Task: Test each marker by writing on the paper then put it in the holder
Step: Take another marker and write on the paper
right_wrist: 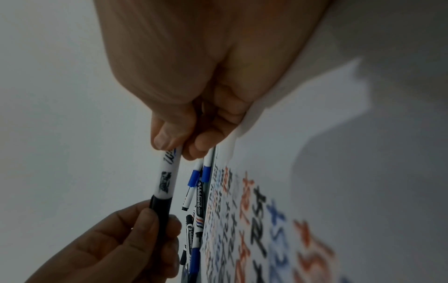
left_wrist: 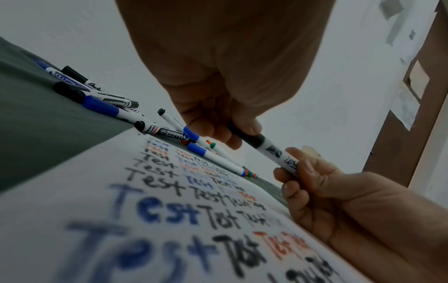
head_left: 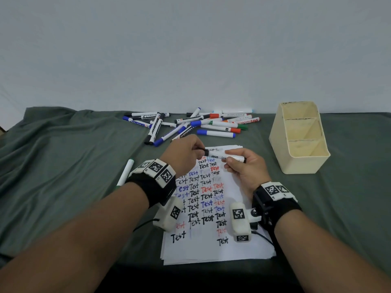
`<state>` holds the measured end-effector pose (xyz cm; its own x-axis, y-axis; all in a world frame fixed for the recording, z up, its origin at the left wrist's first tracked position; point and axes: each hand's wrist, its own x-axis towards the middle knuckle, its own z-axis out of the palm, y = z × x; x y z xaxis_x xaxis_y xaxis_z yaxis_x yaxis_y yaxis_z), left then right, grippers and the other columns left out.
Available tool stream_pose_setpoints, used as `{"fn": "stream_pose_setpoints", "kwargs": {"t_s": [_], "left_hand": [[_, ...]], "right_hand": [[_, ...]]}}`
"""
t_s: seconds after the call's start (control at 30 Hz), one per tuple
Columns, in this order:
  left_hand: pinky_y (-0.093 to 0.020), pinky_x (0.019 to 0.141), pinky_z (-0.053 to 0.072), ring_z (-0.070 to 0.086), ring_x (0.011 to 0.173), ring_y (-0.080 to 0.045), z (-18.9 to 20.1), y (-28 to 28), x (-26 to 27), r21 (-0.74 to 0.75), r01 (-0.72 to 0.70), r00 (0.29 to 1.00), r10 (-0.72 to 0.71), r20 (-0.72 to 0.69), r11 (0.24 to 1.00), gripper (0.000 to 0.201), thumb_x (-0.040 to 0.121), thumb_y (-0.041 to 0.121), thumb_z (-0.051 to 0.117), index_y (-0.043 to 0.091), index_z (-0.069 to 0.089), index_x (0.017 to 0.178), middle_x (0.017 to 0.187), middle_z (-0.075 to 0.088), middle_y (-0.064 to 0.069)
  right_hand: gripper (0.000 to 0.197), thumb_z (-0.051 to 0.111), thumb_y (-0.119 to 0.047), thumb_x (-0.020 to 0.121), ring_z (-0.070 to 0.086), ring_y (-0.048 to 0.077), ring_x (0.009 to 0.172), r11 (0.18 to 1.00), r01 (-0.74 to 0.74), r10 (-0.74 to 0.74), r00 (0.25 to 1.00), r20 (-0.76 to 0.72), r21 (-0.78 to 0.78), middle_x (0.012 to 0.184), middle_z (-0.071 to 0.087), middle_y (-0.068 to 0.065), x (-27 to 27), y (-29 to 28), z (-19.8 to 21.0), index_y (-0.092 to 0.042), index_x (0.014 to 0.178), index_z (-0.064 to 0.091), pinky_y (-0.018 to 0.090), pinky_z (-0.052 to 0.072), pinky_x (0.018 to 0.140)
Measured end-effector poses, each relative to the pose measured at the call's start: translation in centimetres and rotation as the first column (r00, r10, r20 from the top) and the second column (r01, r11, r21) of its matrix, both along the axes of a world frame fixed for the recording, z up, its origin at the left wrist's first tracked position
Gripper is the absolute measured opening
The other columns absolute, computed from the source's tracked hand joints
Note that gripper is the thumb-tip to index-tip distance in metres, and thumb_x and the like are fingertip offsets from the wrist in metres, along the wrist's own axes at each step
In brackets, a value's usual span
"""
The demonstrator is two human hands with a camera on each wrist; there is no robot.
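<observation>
The tabletop is being covered by a wrinkled dark green cloth [head_left: 63,149], set against a plain pale wall [head_left: 190,49]. A stack of white paper sheets [head_left: 243,248] is lying on the cloth in front of the person, its top sheet filled with rows of the word "Test" in black, blue and red. To the right of the paper, well apart from it, a cream plastic holder with three compartments [head_left: 296,163] is standing; no marker can be seen inside it. Behind the paper, a loose pile of white-barrelled markers with black, blue, red and green caps [head_left: 211,123] is lying scattered. A single white marker with a green end [head_left: 126,171] is lying left of the paper, beside the left wrist.

Above the far end of the paper, a white marker with a black cap [head_left: 222,155] is being held roughly level between both hands. Its black cap is being pinched by the grip of the left hand [head_left: 186,153], thumb and fingers curled round it. Its white barrel is being gripped by the curled fingers and thumb of the right hand [head_left: 243,168]. The cap is sitting on the barrel.
</observation>
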<state>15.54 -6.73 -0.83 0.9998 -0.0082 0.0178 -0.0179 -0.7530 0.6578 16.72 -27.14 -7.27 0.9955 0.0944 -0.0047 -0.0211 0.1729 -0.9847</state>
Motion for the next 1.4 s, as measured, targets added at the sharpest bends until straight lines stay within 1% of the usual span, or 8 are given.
{"fn": "stream_pose_setpoints", "kwargs": {"t_s": [0.27,0.43,0.5,0.63,0.83,0.97,1.2,1.4], "left_hand": [[-0.023,0.06,0.041,0.06,0.072,-0.004,-0.2,0.3,-1.0,0.014,0.016,1.0,-0.016,0.016,1.0,0.019,0.094,0.022,0.064,0.035,0.056,0.084,0.082,0.07,0.011],[-0.012,0.064,0.042,0.062,0.083,-0.004,1.3,1.2,-2.0,0.287,0.158,0.986,-0.165,0.0,0.945,0.008,0.086,0.032,0.072,0.031,0.064,0.087,0.078,0.062,0.022],[-0.018,0.069,0.047,0.062,0.086,-0.006,1.3,1.6,-2.4,0.326,0.161,0.986,-0.164,-0.019,0.931,0.008,0.087,0.031,0.072,0.026,0.066,0.088,0.085,0.066,0.017],[-0.03,0.075,0.047,0.058,0.086,-0.016,0.3,3.9,-3.8,0.44,0.039,0.998,-0.054,0.021,0.897,0.018,0.091,0.024,0.062,0.027,0.061,0.109,0.091,0.062,0.008],[-0.034,0.079,0.048,0.061,0.096,-0.026,-0.5,9.8,-6.5,0.617,-0.112,0.981,0.185,-0.055,0.779,0.03,0.085,0.024,0.057,0.032,0.057,0.114,0.113,0.065,-0.003],[-0.038,0.092,0.049,0.06,0.113,-0.029,-1.2,12.4,-8.0,0.68,-0.082,0.958,0.246,-0.148,0.729,0.056,0.084,0.028,0.057,0.029,0.045,0.138,0.136,0.058,-0.005],[-0.037,0.087,0.044,0.06,0.11,-0.033,-1.7,14.2,-8.3,0.667,-0.18,0.944,0.317,-0.088,0.723,0.03,0.096,0.034,0.05,0.02,0.052,0.123,0.123,0.062,-0.012],[-0.032,0.078,0.041,0.057,0.099,-0.027,-1.1,15.1,-8.0,0.659,-0.185,0.932,0.343,-0.119,0.729,0.025,0.086,0.033,0.062,0.024,0.054,0.108,0.114,0.061,-0.005]], "right_hand": [[0.031,0.07,0.002,0.092,0.071,0.009,0.072,0.997,-0.046,0.048,0.998,0.028,-0.065,0.081,0.078,0.004,-0.3,0.2,0.6,-0.027,0.085,0.079,0.019,0.058,0.071],[0.023,0.082,-0.015,0.085,0.068,0.01,0.081,0.942,-0.027,0.067,0.992,0.11,-0.335,0.092,0.077,-0.012,-0.2,0.7,0.9,-0.038,0.087,0.08,0.025,0.056,0.078],[0.021,0.086,-0.021,0.081,0.067,0.007,0.086,0.913,-0.014,0.051,0.995,0.08,-0.409,0.097,0.074,-0.014,-0.4,1.1,1.2,-0.034,0.096,0.08,0.024,0.053,0.081],[0.032,0.082,-0.027,0.085,0.058,0.01,0.104,0.787,-0.004,0.074,0.993,0.088,-0.617,0.116,0.059,-0.01,-0.5,1.6,1.9,-0.03,0.116,0.074,0.025,0.044,0.092],[0.015,0.077,-0.027,0.089,0.061,0.009,0.098,0.822,0.076,-0.006,0.992,0.125,-0.565,0.1,0.065,-0.015,-1.2,1.8,2.6,-0.023,0.104,0.076,0.027,0.049,0.088],[0.015,0.075,-0.026,0.09,0.061,0.01,0.1,0.776,0.067,0.037,0.988,0.152,-0.627,0.105,0.068,-0.008,-1.7,2.1,3.2,-0.019,0.103,0.076,0.024,0.044,0.086],[0.017,0.072,-0.035,0.093,0.053,0.011,0.101,0.434,-0.001,0.328,0.932,0.157,-0.901,0.114,0.062,-0.003,-1.1,1.7,5.3,-0.026,0.107,0.072,0.026,0.038,0.087],[0.029,0.066,-0.038,0.097,0.052,0.021,0.122,0.101,-0.035,0.456,0.89,0.015,-0.994,0.13,0.053,0.002,0.1,-1.4,6.6,-0.026,0.123,0.066,0.035,0.04,0.107]]}}
